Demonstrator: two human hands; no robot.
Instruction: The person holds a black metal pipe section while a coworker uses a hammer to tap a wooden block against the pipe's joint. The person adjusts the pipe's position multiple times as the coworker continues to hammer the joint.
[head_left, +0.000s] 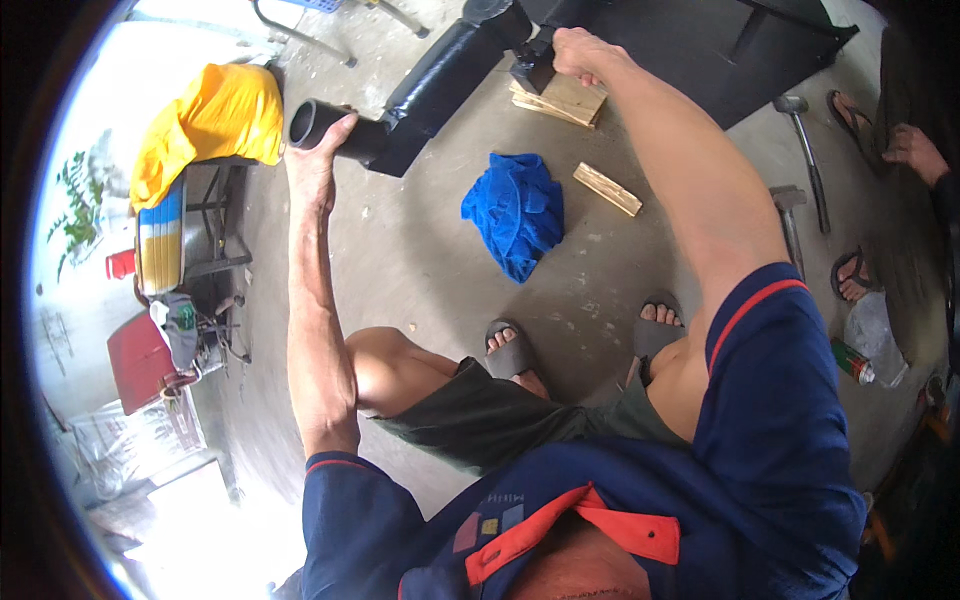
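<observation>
The black tubular part (440, 85) is positioned at the far side, slanted from near left to far right, its open left end being clasped by the left hand (320, 155) with the left arm extended. The right arm is extended far and angled leftward, the right hand (590, 55) being curled beside a black block (533, 62); whether the block is gripped cannot be told. Nearer, a blue cloth (515, 212) is laid left of a wooden strip (608, 188).
</observation>
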